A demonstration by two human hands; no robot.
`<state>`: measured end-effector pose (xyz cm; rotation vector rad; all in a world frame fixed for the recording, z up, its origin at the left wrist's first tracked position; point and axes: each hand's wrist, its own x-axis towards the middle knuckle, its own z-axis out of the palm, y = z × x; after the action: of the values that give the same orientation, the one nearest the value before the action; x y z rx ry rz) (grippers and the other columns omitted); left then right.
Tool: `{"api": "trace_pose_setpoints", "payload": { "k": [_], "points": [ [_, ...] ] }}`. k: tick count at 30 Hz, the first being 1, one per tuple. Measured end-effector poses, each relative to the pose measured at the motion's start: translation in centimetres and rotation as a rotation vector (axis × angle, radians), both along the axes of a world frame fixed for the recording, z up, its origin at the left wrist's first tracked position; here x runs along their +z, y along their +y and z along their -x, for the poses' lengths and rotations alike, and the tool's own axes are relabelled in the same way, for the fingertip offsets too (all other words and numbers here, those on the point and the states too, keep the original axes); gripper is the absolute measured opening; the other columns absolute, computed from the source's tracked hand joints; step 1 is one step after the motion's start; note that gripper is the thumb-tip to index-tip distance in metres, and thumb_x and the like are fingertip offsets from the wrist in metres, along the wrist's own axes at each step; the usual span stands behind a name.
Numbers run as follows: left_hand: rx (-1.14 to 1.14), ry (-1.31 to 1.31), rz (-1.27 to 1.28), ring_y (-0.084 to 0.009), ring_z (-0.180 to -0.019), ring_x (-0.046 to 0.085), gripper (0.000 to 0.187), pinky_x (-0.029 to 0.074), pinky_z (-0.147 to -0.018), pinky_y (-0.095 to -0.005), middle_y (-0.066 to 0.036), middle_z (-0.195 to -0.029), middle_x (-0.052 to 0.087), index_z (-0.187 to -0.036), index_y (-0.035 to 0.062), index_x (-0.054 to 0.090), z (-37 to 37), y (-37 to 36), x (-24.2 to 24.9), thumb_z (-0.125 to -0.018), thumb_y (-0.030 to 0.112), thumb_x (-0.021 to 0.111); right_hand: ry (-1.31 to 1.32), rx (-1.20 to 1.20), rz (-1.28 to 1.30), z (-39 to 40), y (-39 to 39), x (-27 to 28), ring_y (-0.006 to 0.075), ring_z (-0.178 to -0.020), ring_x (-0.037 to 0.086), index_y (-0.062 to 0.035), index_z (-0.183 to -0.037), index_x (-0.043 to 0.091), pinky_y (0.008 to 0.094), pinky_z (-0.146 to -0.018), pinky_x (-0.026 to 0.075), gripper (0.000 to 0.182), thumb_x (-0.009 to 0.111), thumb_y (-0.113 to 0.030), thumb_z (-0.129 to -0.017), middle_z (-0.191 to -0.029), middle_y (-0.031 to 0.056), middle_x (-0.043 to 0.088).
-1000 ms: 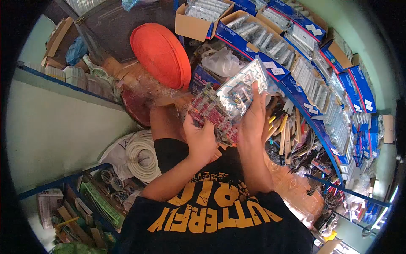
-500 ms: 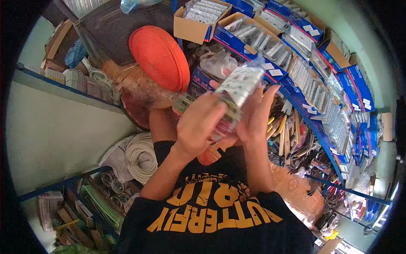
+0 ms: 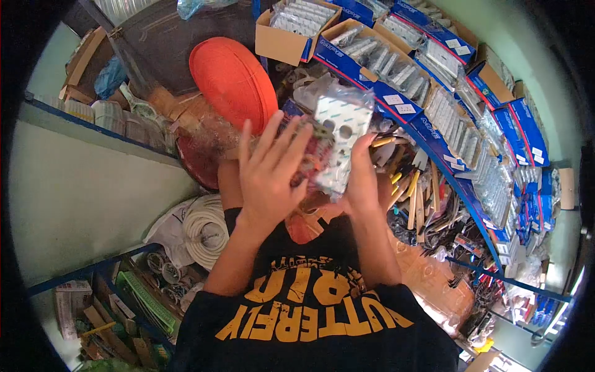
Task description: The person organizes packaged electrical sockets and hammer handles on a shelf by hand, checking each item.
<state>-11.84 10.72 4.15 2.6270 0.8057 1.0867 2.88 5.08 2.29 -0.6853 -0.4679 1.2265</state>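
My right hand (image 3: 362, 183) holds a white wall plate (image 3: 343, 146) with round holes and small green printing, wrapped in clear plastic. The thumb lies along the plate's right edge, and the other fingers are hidden behind it. To the left, my left hand (image 3: 269, 170) has its fingers spread, with its back toward me. A blurred red-and-green patterned piece (image 3: 313, 152), maybe cloth, shows between the left fingers and the plate. Whether the left hand touches it is not clear.
Blue boxes (image 3: 372, 87) of plastic-wrapped plates fill the curved shelf ahead and right. An orange-red roll of strap (image 3: 232, 84) stands at the left. Several handled tools (image 3: 416, 198) lie under the shelf. A white coiled hose (image 3: 206, 229) sits lower left.
The wrapped plate has turned from tilted to nearly upright, its holed face now showing. My left hand has moved left off it, and its fingers have spread from a curled grip.
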Motion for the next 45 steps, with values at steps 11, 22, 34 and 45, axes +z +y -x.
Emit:
{"api": "trace_pose_setpoints", "payload": {
  "k": [11, 22, 34, 45],
  "points": [
    [0.333, -0.3, 0.282, -0.0246, -0.096, 0.065, 0.053, 0.049, -0.087, -0.0319, -0.014, -0.113, 0.066, -0.128, 0.0051, 0.059, 4.9, 3.4, -3.4, -0.078, -0.011, 0.06, -0.178, 0.165, 0.097, -5.1, 6.5, 3.1, 0.0266, -0.08, 0.067, -0.0018, -0.134, 0.046, 0.0404, -0.07, 0.057, 0.064, 0.034, -0.055, -0.099, -0.105, 0.0196, 0.064],
    [0.458, -0.263, 0.645, -0.0321, -0.112, 0.062, 0.053, 0.048, -0.094, -0.0368, -0.019, -0.12, 0.064, -0.127, 0.0023, 0.058, 10.0, 3.1, -8.9, -0.076, -0.011, 0.062, -1.73, -0.173, 0.115, -12.1, 29.0, 7.4, 0.0348, -0.11, 0.062, 0.0036, -0.136, 0.046, 0.0383, -0.095, 0.048, 0.094, 0.08, -0.053, -0.068, -0.121, 0.0257, 0.061],
    [0.456, -0.21, 0.732, -0.0325, -0.109, 0.064, 0.054, 0.05, -0.089, -0.0368, -0.018, -0.119, 0.064, -0.127, 0.0033, 0.058, 12.7, 2.1, -11.6, -0.076, -0.012, 0.063, -2.263, -0.094, -0.236, -13.2, 36.9, 4.3, 0.0392, -0.112, 0.059, -0.0054, -0.136, 0.05, 0.0444, -0.095, 0.047, 0.079, 0.072, -0.053, -0.078, -0.12, 0.0256, 0.062],
    [0.484, -0.253, 0.796, -0.0267, -0.108, 0.065, 0.053, 0.051, -0.085, -0.0331, -0.017, -0.12, 0.065, -0.128, 0.0051, 0.059, 13.2, 2.0, -11.3, -0.077, -0.011, 0.063, -2.107, 0.075, -0.188, -13.5, 34.6, 9.5, 0.0299, -0.099, 0.059, -0.0064, -0.116, 0.065, 0.0349, -0.091, 0.046, 0.04, 0.072, -0.029, -0.084, -0.106, 0.013, 0.062]
  ]
}}
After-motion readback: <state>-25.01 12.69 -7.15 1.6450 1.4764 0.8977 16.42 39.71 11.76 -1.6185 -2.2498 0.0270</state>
